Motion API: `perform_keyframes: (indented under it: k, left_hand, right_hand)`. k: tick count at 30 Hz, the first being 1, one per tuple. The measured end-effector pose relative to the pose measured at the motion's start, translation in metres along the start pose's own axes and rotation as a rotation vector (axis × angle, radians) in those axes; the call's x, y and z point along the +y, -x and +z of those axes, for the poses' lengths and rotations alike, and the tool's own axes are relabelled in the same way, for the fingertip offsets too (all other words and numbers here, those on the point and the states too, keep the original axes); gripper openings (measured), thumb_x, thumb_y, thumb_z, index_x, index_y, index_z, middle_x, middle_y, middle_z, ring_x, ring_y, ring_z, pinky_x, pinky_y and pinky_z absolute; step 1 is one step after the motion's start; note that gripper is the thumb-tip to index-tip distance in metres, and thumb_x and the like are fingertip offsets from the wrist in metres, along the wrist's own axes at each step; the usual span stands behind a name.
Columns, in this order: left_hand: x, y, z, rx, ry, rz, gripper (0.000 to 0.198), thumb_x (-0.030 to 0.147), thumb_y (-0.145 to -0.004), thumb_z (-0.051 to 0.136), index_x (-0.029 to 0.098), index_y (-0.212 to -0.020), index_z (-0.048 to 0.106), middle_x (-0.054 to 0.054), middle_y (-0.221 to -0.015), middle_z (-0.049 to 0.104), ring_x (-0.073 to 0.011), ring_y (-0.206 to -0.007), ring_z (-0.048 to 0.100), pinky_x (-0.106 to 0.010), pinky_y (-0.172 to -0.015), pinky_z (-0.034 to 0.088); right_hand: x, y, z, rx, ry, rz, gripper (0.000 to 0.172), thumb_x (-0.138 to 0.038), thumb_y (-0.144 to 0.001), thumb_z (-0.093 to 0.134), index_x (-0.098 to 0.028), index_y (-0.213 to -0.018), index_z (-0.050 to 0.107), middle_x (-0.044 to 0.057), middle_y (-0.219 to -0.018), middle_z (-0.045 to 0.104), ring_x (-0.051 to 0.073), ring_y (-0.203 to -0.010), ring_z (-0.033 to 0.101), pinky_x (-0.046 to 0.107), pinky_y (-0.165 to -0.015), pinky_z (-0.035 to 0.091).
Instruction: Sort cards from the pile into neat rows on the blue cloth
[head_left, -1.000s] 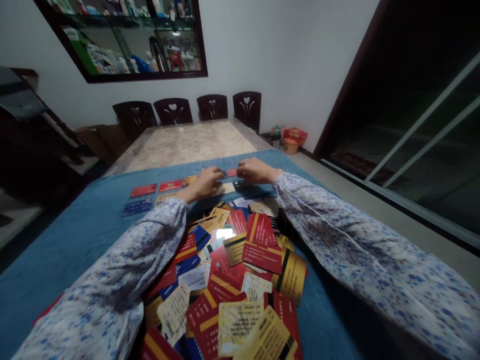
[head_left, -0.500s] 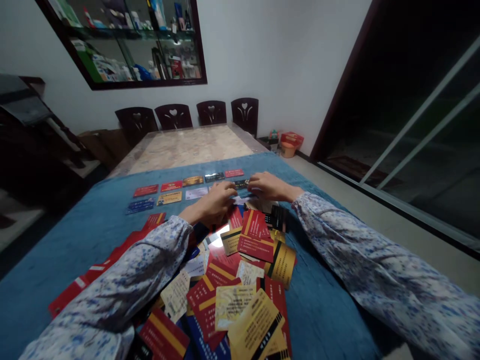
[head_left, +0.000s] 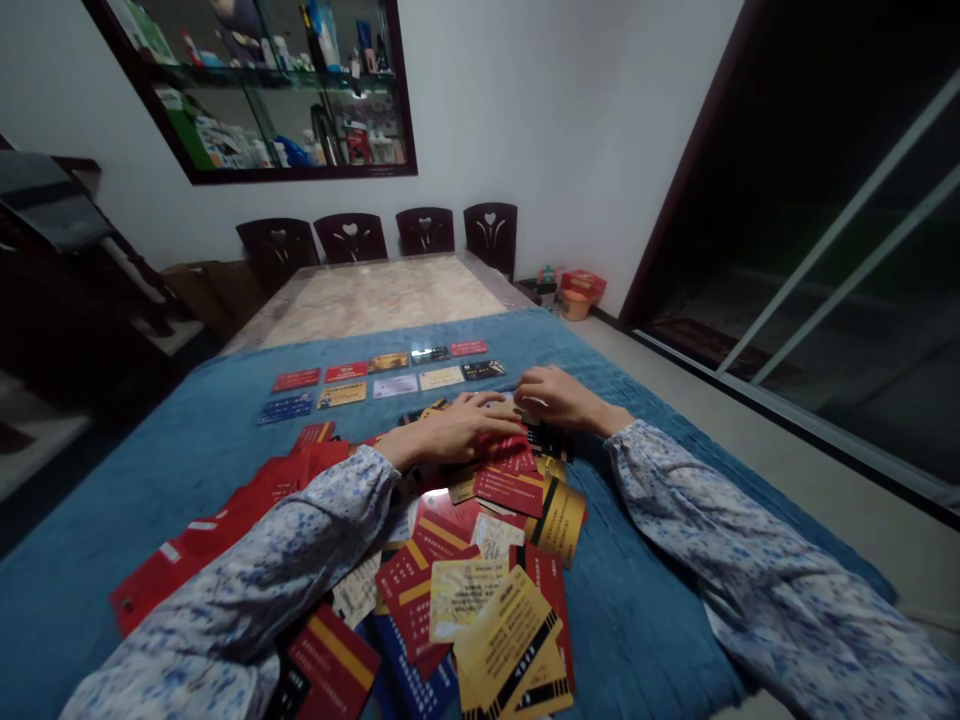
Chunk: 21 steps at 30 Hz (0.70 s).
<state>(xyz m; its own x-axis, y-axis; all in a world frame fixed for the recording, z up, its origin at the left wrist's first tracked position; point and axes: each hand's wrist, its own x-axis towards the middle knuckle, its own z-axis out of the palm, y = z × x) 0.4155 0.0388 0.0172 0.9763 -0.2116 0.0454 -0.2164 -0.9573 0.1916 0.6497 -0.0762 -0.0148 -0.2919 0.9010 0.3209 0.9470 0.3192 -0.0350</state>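
Observation:
My left hand (head_left: 461, 430) lies over the far part of a heap of mixed cards (head_left: 465, 600), its fingers stretched out across a red card (head_left: 510, 455). At the heap's far right edge is my right hand (head_left: 561, 398), its fingers curled down by some pale and black cards; what they pinch, if anything, is hidden. Beyond both hands, cards lie in two rows, face up. A black card (head_left: 484, 370) ends the nearer row on the right, beside a cream card (head_left: 441, 378). Gold cards (head_left: 510, 635) and dark red ones overlap at the front of the heap.
A blue cloth (head_left: 637, 560) covers the near table. Red packets (head_left: 232, 515) spread beside my left forearm. Further back are the marble-patterned tabletop (head_left: 390, 295) and several dark chairs (head_left: 350, 238) along the wall. An orange bucket (head_left: 575, 304) stands on the floor at right.
Both hands have drawn back from the black card, which now lies uncovered at the end of the nearer row. My left hand has moved right and spread over the heap.

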Motion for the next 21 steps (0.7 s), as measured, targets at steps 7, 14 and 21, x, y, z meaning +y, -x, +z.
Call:
perform_keyframes:
  k: [7, 14, 21]
  left_hand:
    - [0.003, -0.009, 0.004, -0.098, -0.058, 0.014, 0.069, 0.005, -0.075, 0.055, 0.039, -0.135, 0.063, 0.003, -0.15, 0.06, -0.0296, -0.154, 0.029, -0.056, -0.123, 0.024]
    - [0.005, -0.009, 0.008, -0.027, -0.157, -0.02, 0.048, 0.014, -0.087, 0.055, 0.028, -0.133, 0.064, -0.009, -0.136, 0.062, -0.0309, -0.132, 0.046, -0.05, -0.111, 0.036]
    - [0.01, -0.01, 0.013, 0.023, -0.244, -0.085, 0.028, 0.032, -0.099, 0.056, 0.021, -0.122, 0.065, -0.013, -0.12, 0.059, -0.0301, -0.114, 0.051, -0.045, -0.099, 0.041]
  right_hand:
    - [-0.003, 0.006, 0.004, -0.004, 0.01, 0.009, 0.024, -0.025, -0.102, 0.052, -0.018, -0.096, 0.074, 0.011, -0.097, 0.071, 0.02, -0.089, 0.058, 0.033, -0.075, 0.031]
    - [-0.012, 0.014, -0.002, 0.031, 0.003, 0.009, 0.024, -0.024, -0.103, 0.05, -0.019, -0.096, 0.072, 0.011, -0.101, 0.073, 0.022, -0.094, 0.061, 0.035, -0.079, 0.034]
    - [-0.025, 0.018, -0.012, 0.007, -0.06, -0.044, 0.022, -0.032, -0.102, 0.055, -0.019, -0.104, 0.072, 0.012, -0.106, 0.073, 0.024, -0.098, 0.062, 0.037, -0.083, 0.039]
